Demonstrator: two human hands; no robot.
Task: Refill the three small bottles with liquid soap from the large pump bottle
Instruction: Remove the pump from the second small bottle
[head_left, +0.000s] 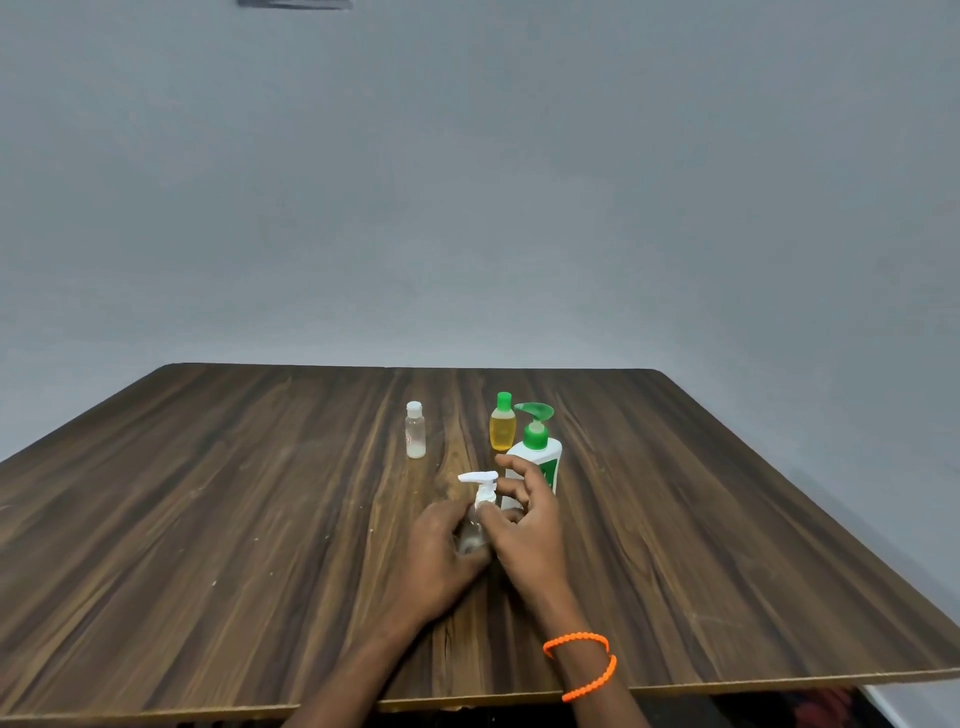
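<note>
Soap bottle (540, 460), white with a green pump, stands upright on the wooden worktop (208, 519), right of centre. Just behind it on its left stands a small yellow bottle (502, 428) with a green cap. Further left, well apart from those two, stands a small clear bottle (415, 431) with a white cap, a little pale liquid at its bottom.

Nearest the person, just in front of the soap bottle, is a third small clear bottle (472, 532) with a white pump top (480, 483). The left hand (441, 551) has its grip curled round the body of this bottle, holding it upright on the worktop. The right hand (524, 525) pinches the collar of the white pump with thumb and forefinger, while its other fingers spread loosely toward the soap bottle. An orange beaded band (584, 662) circles the right wrist. A grey wall (467, 182) rises behind the worktop.
</note>
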